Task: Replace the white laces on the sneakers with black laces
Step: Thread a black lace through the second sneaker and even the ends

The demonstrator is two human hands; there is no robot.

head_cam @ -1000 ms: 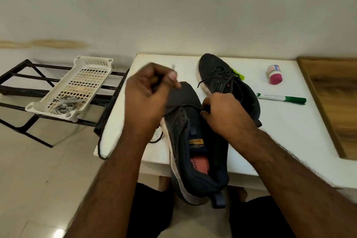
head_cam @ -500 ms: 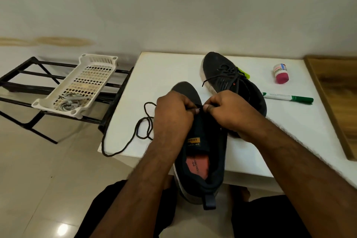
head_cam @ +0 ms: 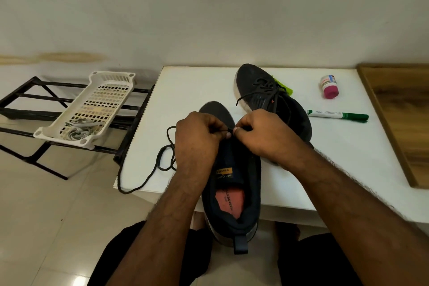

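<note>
Pinching, seemingly, black lace (head_cam: 148, 176): both hands (head_cam: 232, 132).

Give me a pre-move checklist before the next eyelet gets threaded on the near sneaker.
1. Lace end held: left hand and right hand both pinch the black lace at the near sneaker - ok.
2. Which eyelet is next: hidden by the fingers - cannot tell.
3. Slack: the lace loops loose on the table and hangs over its edge - ok.
4. Sneaker support: its heel overhangs the table edge - not ok.
5. Far sneaker: already laced black - ok.
6. White laces out of the way, in the basket - ok.
</note>
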